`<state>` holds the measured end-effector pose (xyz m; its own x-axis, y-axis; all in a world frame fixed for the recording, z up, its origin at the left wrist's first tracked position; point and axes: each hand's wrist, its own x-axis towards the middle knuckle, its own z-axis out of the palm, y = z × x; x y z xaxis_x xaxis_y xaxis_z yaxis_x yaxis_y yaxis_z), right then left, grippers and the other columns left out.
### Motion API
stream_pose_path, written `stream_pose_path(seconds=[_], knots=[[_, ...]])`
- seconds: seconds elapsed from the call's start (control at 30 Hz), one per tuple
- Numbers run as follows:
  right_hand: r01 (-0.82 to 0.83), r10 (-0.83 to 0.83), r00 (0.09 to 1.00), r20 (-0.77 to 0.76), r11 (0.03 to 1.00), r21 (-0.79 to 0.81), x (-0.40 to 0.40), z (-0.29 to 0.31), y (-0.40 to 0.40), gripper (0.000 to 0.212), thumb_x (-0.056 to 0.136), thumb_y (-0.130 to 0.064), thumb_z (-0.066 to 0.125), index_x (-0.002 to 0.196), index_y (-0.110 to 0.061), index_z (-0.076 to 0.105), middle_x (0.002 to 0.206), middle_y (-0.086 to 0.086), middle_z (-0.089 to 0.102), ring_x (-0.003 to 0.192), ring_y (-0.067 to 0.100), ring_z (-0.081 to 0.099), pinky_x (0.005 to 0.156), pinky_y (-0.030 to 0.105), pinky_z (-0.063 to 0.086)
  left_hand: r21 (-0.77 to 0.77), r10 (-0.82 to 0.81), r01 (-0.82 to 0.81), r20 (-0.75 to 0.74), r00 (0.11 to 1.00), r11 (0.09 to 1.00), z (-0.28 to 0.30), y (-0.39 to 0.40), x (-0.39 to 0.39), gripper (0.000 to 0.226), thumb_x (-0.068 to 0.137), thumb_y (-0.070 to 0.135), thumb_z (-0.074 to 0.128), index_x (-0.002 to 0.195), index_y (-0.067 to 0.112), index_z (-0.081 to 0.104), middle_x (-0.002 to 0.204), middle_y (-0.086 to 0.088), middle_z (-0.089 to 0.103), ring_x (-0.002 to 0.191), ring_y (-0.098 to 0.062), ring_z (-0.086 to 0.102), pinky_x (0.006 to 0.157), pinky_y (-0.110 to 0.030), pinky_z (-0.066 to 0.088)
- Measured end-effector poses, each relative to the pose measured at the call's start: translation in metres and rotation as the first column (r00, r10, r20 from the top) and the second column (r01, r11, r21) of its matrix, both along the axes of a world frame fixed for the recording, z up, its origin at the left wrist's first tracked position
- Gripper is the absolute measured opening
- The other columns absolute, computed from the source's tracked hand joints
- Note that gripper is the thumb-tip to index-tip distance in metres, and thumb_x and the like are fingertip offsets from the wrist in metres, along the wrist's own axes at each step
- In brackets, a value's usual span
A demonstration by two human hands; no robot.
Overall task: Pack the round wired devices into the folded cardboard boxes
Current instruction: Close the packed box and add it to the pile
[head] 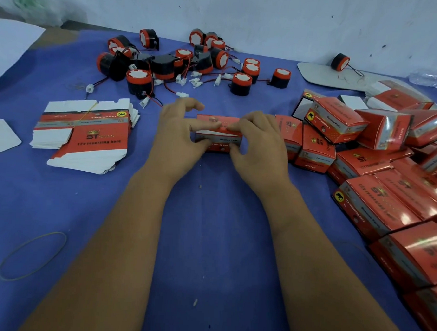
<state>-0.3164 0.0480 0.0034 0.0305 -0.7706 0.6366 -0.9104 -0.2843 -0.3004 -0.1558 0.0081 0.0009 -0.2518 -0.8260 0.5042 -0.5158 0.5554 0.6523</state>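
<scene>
Head view: left hand point(178, 136) and right hand point(259, 142) both pinch one red box point(217, 134) at mid-worktop, long axis left-right, white flap edge up. Round wired devices point(192, 61) heaped far; flat cartons point(86, 132) left, packed boxes point(378, 157) right. Blue worktop point(209, 240), whitish wall point(269, 17).

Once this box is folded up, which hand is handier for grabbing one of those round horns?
Probably the left hand. The nearest horn lies just beyond it on the blue cloth, while the right hand sits beside the finished boxes.
</scene>
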Motion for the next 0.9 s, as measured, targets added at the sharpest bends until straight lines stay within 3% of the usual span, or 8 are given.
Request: stream_pose_path(seconds=[0.1,0.17,0.47,0.6,0.7,0.77,0.83,0.9], knots=[[0.03,-0.03,0.999,-0.027,0.999,0.019,0.006,0.002,-0.002,0.014,0.075,-0.004,0.067,0.09,-0.004,0.065,0.091,0.01,0.056,0.087,0.029,0.05,0.077,0.039,0.043,-0.266,0.205,-0.155,0.171,0.964,0.951,0.0,0.003,-0.007,0.027,0.083,0.01,0.072,0.107,0.021,0.076,0.099,-0.005,0.064,0.104,-0.036,0.049,0.089,-0.031,0.025],[0.063,-0.063,0.998,-0.022,0.997,0.042,0.009,0.003,-0.003,0.008,0.077,-0.005,0.065,0.084,-0.004,0.062,0.088,0.008,0.051,0.084,0.027,0.047,0.076,0.035,0.038,-0.322,0.273,-0.193,0.225,0.935,0.927,0.002,0.004,-0.009,0.026,0.084,0.01,0.07,0.107,0.022,0.077,0.086,-0.004,0.061,0.096,-0.036,0.05,0.08,-0.025,0.013],[0.171,-0.164,0.984,-0.065,0.979,0.113,0.019,0.007,-0.004,0.002,0.085,-0.009,0.054,0.085,-0.01,0.052,0.091,0.0,0.034,0.084,0.016,0.031,0.077,0.028,0.027,-0.276,0.332,-0.247,0.328,0.884,0.929,0.008,0.01,-0.015,0.035,0.094,0.012,0.056,0.117,0.034,0.072,0.081,0.008,0.041,0.096,-0.029,0.044,0.079,-0.026,0.012],[0.208,-0.194,0.974,-0.121,0.972,0.113,0.022,0.006,-0.002,0.002,0.086,-0.01,0.051,0.087,-0.012,0.05,0.096,0.003,0.037,0.085,0.016,0.028,0.078,0.028,0.025,-0.246,0.362,-0.286,0.364,0.858,0.926,0.008,0.012,-0.02,0.036,0.098,0.014,0.05,0.115,0.037,0.072,0.081,0.009,0.04,0.099,-0.025,0.043,0.089,-0.033,0.022],[0.225,-0.213,0.971,-0.105,0.966,0.125,0.026,0.008,-0.003,0.01,0.086,-0.01,0.051,0.084,-0.016,0.043,0.094,0.0,0.035,0.083,0.017,0.03,0.077,0.027,0.021,-0.216,0.363,-0.301,0.365,0.858,0.929,0.007,0.012,-0.023,0.031,0.097,0.018,0.052,0.113,0.034,0.072,0.083,0.008,0.037,0.098,-0.024,0.044,0.086,-0.032,0.022],[0.226,-0.217,0.973,-0.082,0.966,0.129,0.029,0.006,-0.001,0.007,0.085,-0.011,0.051,0.085,-0.015,0.045,0.099,0.003,0.043,0.084,0.02,0.037,0.077,0.029,0.023,-0.21,0.363,-0.304,0.365,0.857,0.929,0.007,0.013,-0.024,0.031,0.095,0.018,0.052,0.114,0.032,0.072,0.085,0.007,0.036,0.097,-0.024,0.045,0.082,-0.03,0.019],[0.217,-0.206,0.975,-0.082,0.963,0.163,0.029,0.002,0.001,0.013,0.087,-0.013,0.052,0.099,-0.012,0.055,0.116,0.006,0.05,0.093,0.024,0.049,0.081,0.031,0.027,-0.196,0.349,-0.296,0.362,0.864,0.935,0.005,0.015,-0.025,0.034,0.093,0.016,0.051,0.117,0.028,0.071,0.089,0.004,0.04,0.098,-0.026,0.045,0.084,-0.031,0.024],[0.182,-0.165,0.983,-0.082,0.942,0.282,0.024,-0.003,0.003,0.042,0.091,-0.017,0.051,0.133,-0.012,0.049,0.145,0.005,0.04,0.11,0.027,0.052,0.09,0.033,0.033,-0.162,0.276,-0.235,0.318,0.907,0.958,0.002,0.017,-0.027,0.041,0.091,0.01,0.05,0.126,0.022,0.066,0.103,-0.003,0.05,0.102,-0.029,0.046,0.086,-0.035,0.036]])
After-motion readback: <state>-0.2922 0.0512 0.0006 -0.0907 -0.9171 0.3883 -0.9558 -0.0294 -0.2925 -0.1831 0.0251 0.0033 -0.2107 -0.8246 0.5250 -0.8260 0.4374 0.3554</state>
